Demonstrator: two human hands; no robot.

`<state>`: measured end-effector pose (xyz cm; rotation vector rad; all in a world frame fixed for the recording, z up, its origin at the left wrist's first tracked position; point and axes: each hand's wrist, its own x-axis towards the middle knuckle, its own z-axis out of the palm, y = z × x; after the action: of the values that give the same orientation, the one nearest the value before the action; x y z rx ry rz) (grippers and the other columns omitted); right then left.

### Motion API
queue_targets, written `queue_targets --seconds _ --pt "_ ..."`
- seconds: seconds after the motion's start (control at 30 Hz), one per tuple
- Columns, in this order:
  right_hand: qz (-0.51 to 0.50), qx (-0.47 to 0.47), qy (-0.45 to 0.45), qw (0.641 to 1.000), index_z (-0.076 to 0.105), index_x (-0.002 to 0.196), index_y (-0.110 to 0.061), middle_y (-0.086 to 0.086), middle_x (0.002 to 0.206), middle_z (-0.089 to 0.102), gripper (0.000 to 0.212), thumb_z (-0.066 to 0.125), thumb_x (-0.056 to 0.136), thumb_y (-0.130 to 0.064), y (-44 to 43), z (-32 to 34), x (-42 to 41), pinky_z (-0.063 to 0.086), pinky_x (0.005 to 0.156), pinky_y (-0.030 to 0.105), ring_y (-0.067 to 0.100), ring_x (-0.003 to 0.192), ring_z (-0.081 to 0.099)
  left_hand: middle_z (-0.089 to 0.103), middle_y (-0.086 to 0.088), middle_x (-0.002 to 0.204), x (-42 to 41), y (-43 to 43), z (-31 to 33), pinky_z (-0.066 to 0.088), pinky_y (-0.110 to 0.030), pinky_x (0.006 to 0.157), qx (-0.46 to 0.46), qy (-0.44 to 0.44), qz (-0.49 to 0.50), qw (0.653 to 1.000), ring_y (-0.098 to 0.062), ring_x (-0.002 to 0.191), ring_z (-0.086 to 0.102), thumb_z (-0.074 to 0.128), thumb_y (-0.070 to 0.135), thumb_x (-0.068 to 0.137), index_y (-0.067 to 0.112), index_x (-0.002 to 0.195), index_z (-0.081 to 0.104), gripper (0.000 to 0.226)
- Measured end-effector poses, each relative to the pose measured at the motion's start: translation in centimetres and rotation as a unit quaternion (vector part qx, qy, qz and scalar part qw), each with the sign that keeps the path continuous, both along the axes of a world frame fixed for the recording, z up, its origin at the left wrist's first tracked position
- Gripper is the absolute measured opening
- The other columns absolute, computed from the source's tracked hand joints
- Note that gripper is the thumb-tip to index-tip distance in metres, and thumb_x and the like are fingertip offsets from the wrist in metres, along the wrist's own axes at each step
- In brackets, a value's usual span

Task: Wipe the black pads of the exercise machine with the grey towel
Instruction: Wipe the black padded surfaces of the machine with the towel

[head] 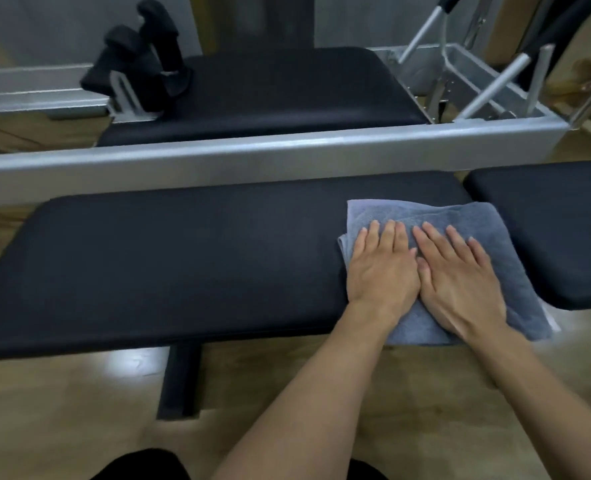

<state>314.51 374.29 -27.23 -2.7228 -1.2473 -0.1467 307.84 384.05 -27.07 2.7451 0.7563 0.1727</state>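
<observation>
A folded grey towel [460,220] lies on the right end of the long black pad [169,268] in front of me. My left hand [380,271] and my right hand [460,282] rest side by side on the towel, palms down and fingers stretched out flat, pressing it onto the pad without gripping it. The towel's right edge reaches over the gap towards a second black pad [564,230] at the right. A third black pad [280,95] lies farther back on the machine's carriage.
A grey metal rail [252,157] runs across behind the long pad. Black shoulder rests [141,60] stand at the back left, metal bars [494,84] at the back right. A black post [179,382] stands under the pad on the wooden floor.
</observation>
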Motion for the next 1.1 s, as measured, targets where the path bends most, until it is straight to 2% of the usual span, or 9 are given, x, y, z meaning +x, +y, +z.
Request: queue_targets --seconds 0.13,0.33,0.43,0.53,0.63,0.83,0.97,1.1 --pt "0.035 -0.011 -0.002 0.999 0.035 0.15 -0.015 0.007 0.155 0.037 0.066 0.008 0.097 -0.043 5.1 0.0 -6.5 0.018 0.118 0.048 0.031 0.144 0.03 0.011 -0.003 0.163 -7.1 4.8 -0.3 -0.004 -0.035 0.122 0.004 -0.018 0.028 0.999 -0.019 0.15 0.002 0.015 0.033 0.105 0.012 0.154 0.011 0.054" --pt "0.118 -0.023 -0.003 0.993 0.029 0.153 -0.018 0.005 0.159 0.03 0.068 0.003 0.095 -0.044 16.4 0.0 -18.2 0.013 0.119 0.048 0.031 0.146 0.024 0.021 -0.004 0.161 -20.2 14.9 -1.1 0.004 -0.036 0.122 0.039 -0.025 0.096 0.994 -0.018 0.149 0.012 0.017 0.033 0.104 0.013 0.154 0.019 0.054" --pt "0.16 -0.017 0.006 0.987 0.023 0.154 -0.019 0.005 0.161 0.024 0.068 0.001 0.094 -0.043 22.1 -0.1 -24.3 0.009 0.12 0.049 0.031 0.148 0.018 0.025 -0.002 0.16 -27.0 19.9 -1.1 0.006 -0.034 0.122 0.059 0.0 0.134 0.989 -0.017 0.149 0.017 0.006 0.038 0.098 0.014 0.153 0.022 0.062" --pt "0.192 -0.002 0.023 0.981 0.023 0.154 -0.016 0.008 0.161 0.024 0.063 0.009 0.098 -0.041 26.8 -0.2 -29.6 0.007 0.12 0.051 0.034 0.148 0.017 0.028 -0.005 0.158 -32.9 23.7 -0.8 0.005 -0.031 0.12 0.069 -0.005 0.153 0.986 -0.018 0.148 0.021 -0.003 0.042 0.09 0.012 0.152 0.026 0.075" --pt "0.219 0.009 0.056 0.974 0.023 0.154 -0.015 0.009 0.161 0.023 0.059 0.015 0.1 -0.039 31.4 -0.2 -33.9 0.003 0.119 0.053 0.035 0.148 0.013 0.038 -0.013 0.152 -37.6 27.5 -0.5 0.016 -0.038 0.12 0.07 -0.022 0.172 0.982 -0.026 0.144 0.031 0.005 0.04 0.092 0.004 0.146 0.036 0.073" --pt "0.262 -0.008 0.094 0.961 0.016 0.156 -0.018 0.007 0.164 0.013 0.057 0.015 0.102 -0.039 37.9 0.4 -36.0 -0.004 0.118 0.053 0.033 0.15 0.001 0.042 -0.023 0.147 -40.2 34.1 -1.3 0.022 -0.043 0.119 0.048 -0.026 0.204 0.978 -0.035 0.139 0.039 0.008 0.04 0.092 -0.005 0.141 0.041 0.075" --pt "0.285 0.001 0.122 0.951 0.02 0.154 -0.018 0.006 0.163 0.016 0.054 0.018 0.103 -0.036 41.6 0.8 -35.8 -0.007 0.118 0.053 0.033 0.149 0.001 0.038 -0.03 0.147 -40.2 37.3 -1.3 0.016 -0.035 0.118 -0.001 -0.045 0.223 0.974 -0.037 0.14 0.035 0.019 0.033 0.094 -0.013 0.14 0.036 0.067" --pt "0.295 0.009 0.139 0.945 0.023 0.153 -0.019 0.004 0.163 0.017 0.053 0.02 0.103 -0.035 42.4 0.6 -34.9 -0.007 0.118 0.051 0.031 0.15 0.002 0.037 -0.031 0.146 -39.4 38.1 -1.6 0.016 -0.046 0.119 0.019 -0.023 0.231 0.972 -0.04 0.14 0.034 0.017 0.037 0.094 -0.015 0.14 0.035 0.071"
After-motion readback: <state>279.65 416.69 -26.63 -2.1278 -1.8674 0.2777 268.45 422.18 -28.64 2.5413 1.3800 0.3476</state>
